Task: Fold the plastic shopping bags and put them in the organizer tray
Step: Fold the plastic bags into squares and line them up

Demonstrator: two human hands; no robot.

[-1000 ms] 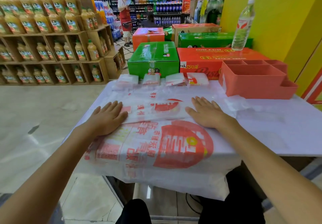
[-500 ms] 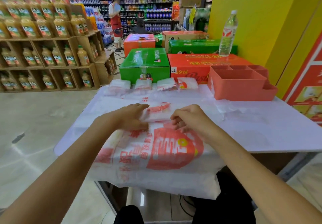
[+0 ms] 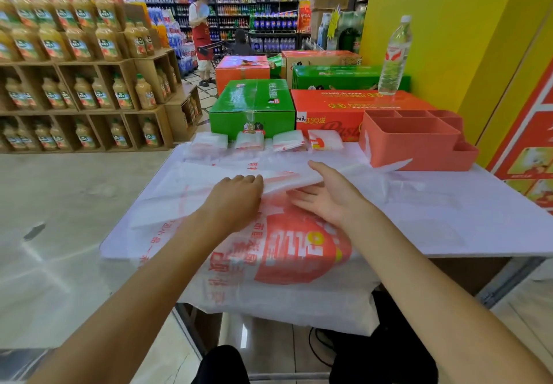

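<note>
- Fingers [image 3: 302, 196] of the right hand [image 3: 326, 195] lie straight, slid under a lifted white fold of the plastic bag [image 3: 278, 252], thumb on top of the fold.
- Left hand [image 3: 236, 198] knuckles-up, fingers curled over the same fold's edge, gripping it.
- Bag spread flat on the white table [image 3: 449, 222], red print facing up, near end hanging off the table's front edge.
- Four folded bags [image 3: 266, 141] in a row along the table's far edge.
- Coral organizer tray [image 3: 413, 144] at the far right of the table, compartments holding nothing visible.
- Behind: green carton [image 3: 251, 108], orange carton [image 3: 344, 108] with a water bottle [image 3: 393, 57] standing on it.
- Juice shelves [image 3: 74, 69] to the left; a person in a red apron [image 3: 202, 36] down the aisle.
</note>
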